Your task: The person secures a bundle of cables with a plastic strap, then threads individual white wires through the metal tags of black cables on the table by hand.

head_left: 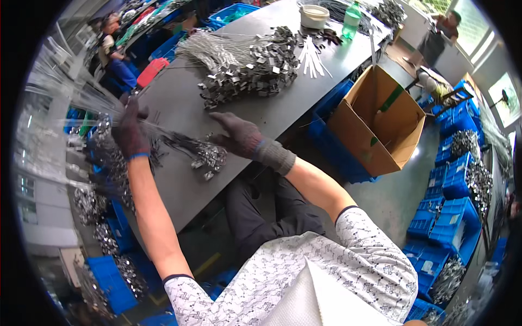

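Dark grey worktable (179, 103) strewn with metal parts

A big heap of wire ties with metal clips (247, 65) lies mid-table, a smaller bundle (198, 152) near the front edge; white strips (312, 57), a tub (314, 16) and what looks like a green bottle (351, 19) stand at the far end.

Left hand (130, 130): dark grey knitted work glove, snug fit, thin blue band at the cuff edge. Right hand (239, 136): same dark grey knit, fingers (220, 116) fully covered; a longer ribbed cuff in lighter grey, with a narrow blue line where cuff meets palm section. Forearms bare from glove cuffs up to the sleeves. Short-sleeved white shirt (359, 261) with small dark grey scattered print; each sleeve hem trimmed in a dark band. Plain white panel (321, 304) at the shirt front, at 6 o'clock in view. Dark grey trousers (261, 212), loose, creased at the lap.
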Demonstrator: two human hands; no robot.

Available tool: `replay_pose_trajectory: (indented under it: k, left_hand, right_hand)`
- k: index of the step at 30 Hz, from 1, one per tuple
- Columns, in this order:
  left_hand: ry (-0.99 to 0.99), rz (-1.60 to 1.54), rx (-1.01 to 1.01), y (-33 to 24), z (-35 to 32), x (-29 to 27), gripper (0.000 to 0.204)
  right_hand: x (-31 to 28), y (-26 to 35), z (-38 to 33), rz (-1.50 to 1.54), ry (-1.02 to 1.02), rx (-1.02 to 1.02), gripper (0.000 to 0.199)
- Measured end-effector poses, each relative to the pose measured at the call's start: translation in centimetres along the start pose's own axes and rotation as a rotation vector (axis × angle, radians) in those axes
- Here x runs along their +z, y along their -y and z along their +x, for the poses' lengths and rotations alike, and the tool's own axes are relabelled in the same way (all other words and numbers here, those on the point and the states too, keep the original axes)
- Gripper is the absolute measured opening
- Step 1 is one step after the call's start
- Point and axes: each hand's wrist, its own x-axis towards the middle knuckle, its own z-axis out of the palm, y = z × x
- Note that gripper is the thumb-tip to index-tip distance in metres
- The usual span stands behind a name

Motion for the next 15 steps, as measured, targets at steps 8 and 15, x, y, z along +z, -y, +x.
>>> replay_pose_trajectory:
  k: [8, 15]
  left_hand:
    - [-0.14, -0.17, -0.179, 5.1, 4.9, -1.9, 0.032]
    - [-0.124, -0.11, -0.122, 5.1, 3.6, -1.3, 0.033]
  right_hand:
    - [-11.5, -33.3, -3.8, -0.329, -0.452, 0.553, 0.032]
    - [-22.3, -46.6, 3.0, -0.988, -0.027, 0.754, 0.027]
